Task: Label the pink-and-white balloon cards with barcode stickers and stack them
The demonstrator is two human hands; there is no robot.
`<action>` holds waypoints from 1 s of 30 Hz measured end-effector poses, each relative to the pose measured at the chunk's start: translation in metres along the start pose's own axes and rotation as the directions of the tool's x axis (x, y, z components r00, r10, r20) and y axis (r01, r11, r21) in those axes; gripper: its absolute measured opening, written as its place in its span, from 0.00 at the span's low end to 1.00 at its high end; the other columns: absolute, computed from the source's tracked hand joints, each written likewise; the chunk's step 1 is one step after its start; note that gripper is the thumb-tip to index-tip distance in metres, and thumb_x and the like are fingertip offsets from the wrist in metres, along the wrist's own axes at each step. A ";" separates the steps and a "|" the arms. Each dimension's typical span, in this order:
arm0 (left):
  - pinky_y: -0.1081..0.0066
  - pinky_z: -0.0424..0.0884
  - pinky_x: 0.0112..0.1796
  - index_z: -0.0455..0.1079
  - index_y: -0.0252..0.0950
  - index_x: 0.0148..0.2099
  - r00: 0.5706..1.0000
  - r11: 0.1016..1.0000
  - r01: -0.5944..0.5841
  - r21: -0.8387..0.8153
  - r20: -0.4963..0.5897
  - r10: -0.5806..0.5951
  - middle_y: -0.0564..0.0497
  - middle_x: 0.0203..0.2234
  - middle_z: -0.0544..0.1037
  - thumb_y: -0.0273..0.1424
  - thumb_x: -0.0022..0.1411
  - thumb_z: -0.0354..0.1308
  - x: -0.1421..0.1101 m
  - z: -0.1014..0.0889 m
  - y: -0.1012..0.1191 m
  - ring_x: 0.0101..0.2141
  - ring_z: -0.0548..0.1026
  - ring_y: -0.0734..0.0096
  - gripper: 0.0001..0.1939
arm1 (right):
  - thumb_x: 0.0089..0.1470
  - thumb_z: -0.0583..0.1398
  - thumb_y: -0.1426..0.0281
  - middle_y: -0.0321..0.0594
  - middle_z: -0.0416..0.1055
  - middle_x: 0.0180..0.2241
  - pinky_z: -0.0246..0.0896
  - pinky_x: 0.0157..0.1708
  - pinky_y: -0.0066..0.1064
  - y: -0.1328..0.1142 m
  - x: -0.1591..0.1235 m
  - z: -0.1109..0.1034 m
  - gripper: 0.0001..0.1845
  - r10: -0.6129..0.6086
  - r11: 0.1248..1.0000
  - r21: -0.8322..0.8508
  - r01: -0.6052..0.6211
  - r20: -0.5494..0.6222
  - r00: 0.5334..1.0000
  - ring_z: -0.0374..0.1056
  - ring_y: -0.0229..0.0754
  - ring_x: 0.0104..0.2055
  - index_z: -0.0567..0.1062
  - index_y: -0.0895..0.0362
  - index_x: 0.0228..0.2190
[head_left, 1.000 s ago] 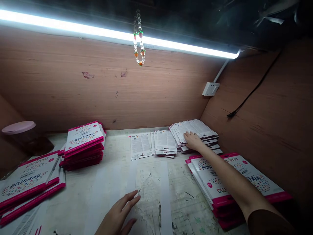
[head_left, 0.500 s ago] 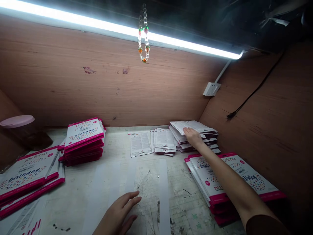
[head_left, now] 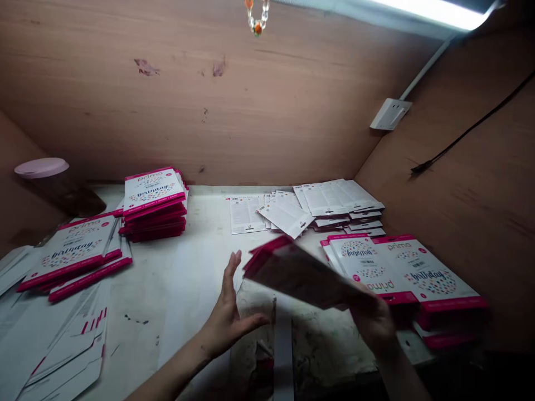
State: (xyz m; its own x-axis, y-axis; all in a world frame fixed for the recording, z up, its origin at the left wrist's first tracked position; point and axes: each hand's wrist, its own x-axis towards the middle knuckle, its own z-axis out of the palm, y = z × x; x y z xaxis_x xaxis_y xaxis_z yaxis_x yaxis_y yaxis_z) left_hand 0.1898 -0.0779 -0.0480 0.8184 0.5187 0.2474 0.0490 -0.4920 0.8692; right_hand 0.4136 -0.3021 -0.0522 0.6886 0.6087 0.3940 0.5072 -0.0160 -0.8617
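My right hand [head_left: 374,323], blurred, grips one end of a small bundle of printed card packets [head_left: 301,273]. The bundle is tilted above the table, its pink edges pointing left and its underside dark. My left hand [head_left: 229,312] is open beside the bundle's left end, thumb and fingers spread, apart from it. Behind the bundle lies a pile of white packets [head_left: 330,197] with small print facing up, one loose packet [head_left: 286,214] lying askew at its left. Below my right hand's side sit stacks of pink-and-white "prima birthday" packets [head_left: 430,273].
More birthday packets stand in a tall stack [head_left: 152,192] and a lower stack [head_left: 79,248] at the left. Flat white sheets [head_left: 71,345] lie front left. A lidded tub [head_left: 45,170] is back left. Wooden walls carry a socket [head_left: 390,114] and hanging cable [head_left: 451,145].
My right hand has come from the white pile toward me, now holding a bundle of packets. My left hand has risen and spread wider. A packet lies askew by the pile; the view has tipped down.
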 end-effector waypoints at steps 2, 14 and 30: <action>0.47 0.52 0.62 0.31 0.46 0.70 0.995 0.997 0.023 -0.073 0.097 -0.015 0.38 0.66 0.50 0.42 0.55 0.66 -0.003 0.005 -0.008 0.66 0.49 0.49 0.53 | 0.53 0.63 0.58 0.44 0.77 0.45 0.73 0.44 0.43 -0.001 -0.016 0.010 0.19 0.051 0.995 0.067 -0.068 0.229 0.972 0.74 0.52 0.47 0.77 0.49 0.46; 0.66 0.68 0.41 0.65 0.36 0.43 0.983 0.939 0.137 -0.315 0.162 -0.089 0.47 0.38 0.74 0.29 0.64 0.53 -0.005 0.018 -0.007 0.39 0.73 0.64 0.05 | 0.54 0.60 0.60 0.53 0.53 0.65 0.44 0.65 0.51 0.030 0.157 0.061 0.32 -0.111 0.838 -0.349 0.419 0.642 0.759 0.46 0.56 0.68 0.65 0.58 0.58; 0.62 0.67 0.48 0.63 0.39 0.47 0.983 0.944 0.108 -0.311 0.175 -0.055 0.45 0.44 0.72 0.23 0.64 0.51 -0.020 0.003 -0.012 0.46 0.72 0.62 0.10 | 0.63 0.47 0.76 0.53 0.73 0.50 0.58 0.57 0.45 -0.009 0.166 0.187 0.20 -0.352 0.825 -0.200 0.528 0.550 0.757 0.65 0.49 0.54 0.73 0.64 0.50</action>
State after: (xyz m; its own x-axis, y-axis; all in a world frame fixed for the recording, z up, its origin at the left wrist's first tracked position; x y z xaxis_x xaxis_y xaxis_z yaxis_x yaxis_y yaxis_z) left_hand 0.1744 -0.0848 -0.0648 0.9018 0.4148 0.1209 -0.0437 -0.1907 0.9807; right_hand 0.4259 -0.0526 -0.0391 0.0582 0.9031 0.4254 0.8862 0.1495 -0.4385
